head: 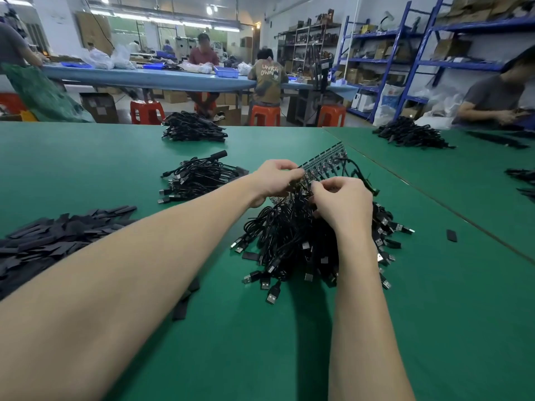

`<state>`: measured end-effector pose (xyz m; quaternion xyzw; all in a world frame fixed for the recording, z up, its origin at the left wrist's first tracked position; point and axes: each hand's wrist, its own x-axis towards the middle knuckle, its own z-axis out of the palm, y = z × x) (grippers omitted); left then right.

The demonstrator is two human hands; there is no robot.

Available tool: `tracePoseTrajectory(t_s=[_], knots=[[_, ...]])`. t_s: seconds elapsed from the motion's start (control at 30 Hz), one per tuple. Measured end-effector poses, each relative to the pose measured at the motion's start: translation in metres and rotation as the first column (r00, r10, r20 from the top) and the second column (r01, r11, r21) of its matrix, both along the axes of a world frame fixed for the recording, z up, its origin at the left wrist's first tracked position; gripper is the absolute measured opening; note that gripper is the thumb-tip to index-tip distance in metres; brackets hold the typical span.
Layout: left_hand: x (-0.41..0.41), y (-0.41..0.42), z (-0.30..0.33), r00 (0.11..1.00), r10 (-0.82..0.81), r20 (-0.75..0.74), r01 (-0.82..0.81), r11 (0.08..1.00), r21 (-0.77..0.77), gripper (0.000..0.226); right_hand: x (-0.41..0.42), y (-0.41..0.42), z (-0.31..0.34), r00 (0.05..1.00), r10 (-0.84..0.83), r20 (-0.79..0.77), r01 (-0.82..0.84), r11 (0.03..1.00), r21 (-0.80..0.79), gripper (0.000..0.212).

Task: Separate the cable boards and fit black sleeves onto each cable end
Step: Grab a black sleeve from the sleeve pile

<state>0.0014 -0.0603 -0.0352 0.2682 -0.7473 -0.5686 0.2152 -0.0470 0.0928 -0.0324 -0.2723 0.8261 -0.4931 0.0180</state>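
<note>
Long narrow panel of small joined circuit boards (pixel 324 164), black USB cables hanging off it: likely light, brittle along break lines; best gripped at board edges, not wires. Panel held above the green counter (pixel 115 157). Left hand (pixel 275 178) and right hand (pixel 343 202) fingers pinch it. Flat black sleeves (pixel 58 230) heaped left of the panel.

arms: both forearms were bare, no sleeves in view
left hand (pixel 275 178): ungloved, no rings visible
right hand (pixel 343 202): ungloved, no watch
</note>
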Motion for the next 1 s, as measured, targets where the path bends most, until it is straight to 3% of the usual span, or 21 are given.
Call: tracePoseTrajectory(t_s=[0.1,0.27,0.37,0.47,0.57,0.63,0.73,0.87,1.0], knots=[[-0.001,0.003,0.009,0.997,0.019,-0.081,-0.020,1.000,-0.015,0.009,-0.002,0.004,0.004,0.996,-0.070,-0.061,0.070,0.998,-0.003,0.015],[0.001,0.006,0.032,0.997,0.011,-0.073,-0.002,0.992,0.130,0.009,-0.004,0.010,0.013,0.979,-0.184,-0.084,0.175,0.979,-0.101,0.012],[0.007,0.006,0.045,0.997,0.024,-0.072,-0.011,0.985,0.172,0.020,-0.004,0.015,0.016,0.969,-0.233,-0.083,0.219,0.964,-0.154,0.012],[0.018,0.004,0.053,0.994,0.047,-0.098,-0.036,0.993,0.111,0.035,-0.003,0.018,0.019,0.964,-0.251,-0.090,0.229,0.952,-0.205,0.014],[0.034,-0.001,0.052,0.989,-0.028,-0.144,0.050,0.986,0.157,0.020,-0.003,0.019,0.021,0.959,-0.256,-0.123,0.220,0.943,-0.248,0.022],[0.049,-0.005,0.049,0.979,-0.089,-0.181,0.132,0.963,0.237,0.024,0.000,0.018,0.024,0.959,-0.241,-0.147,0.199,0.947,-0.253,0.031],[0.068,-0.009,0.044,0.952,-0.192,-0.239,0.265,0.906,0.331,0.030,0.006,0.016,0.029,0.983,-0.151,-0.107,0.114,0.948,-0.296,0.043],[0.084,-0.017,0.042,0.932,-0.235,-0.275,0.337,0.842,0.421,0.020,0.012,0.019,0.036,0.997,0.072,-0.037,-0.079,0.963,-0.259,0.043],[0.102,-0.019,0.040,0.901,-0.322,-0.292,0.431,0.746,0.507,0.010,0.014,0.026,0.046,0.921,0.355,0.160,-0.305,0.912,-0.273,0.043]])
